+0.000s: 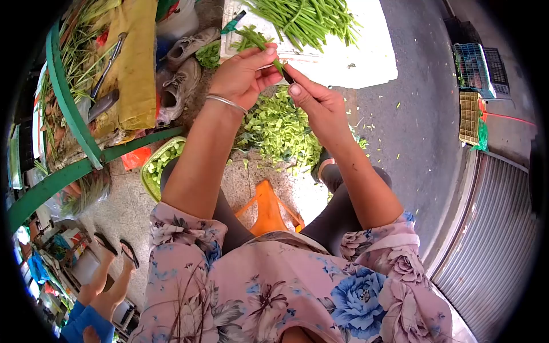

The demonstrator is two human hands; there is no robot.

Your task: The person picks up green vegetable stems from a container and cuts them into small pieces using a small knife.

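My left hand [249, 73], with a metal bangle at its wrist, is closed on a green vegetable stalk [278, 64] in front of me. My right hand [320, 108] meets the stalk's near end, thumb and forefinger pinching a small dark blade [288, 76]; most of it is hidden by the fingers. Just beyond, a heap of trimmed green stalks [303, 20] lies on a white foam board [360, 66]. A smaller bunch of cut stalks [250, 39] rests by the left fingers, near a teal-handled tool [233, 22]. Below my hands, leafy trimmings [280, 128] cover the ground.
An orange stool [265, 207] shows between my legs. At left stand a green basket of cut pieces [153, 171], a green metal frame [68, 103], worn shoes [182, 86] and a knife [104, 105]. Crates [473, 68] line the right side. Another person's feet [117, 251] appear lower left.
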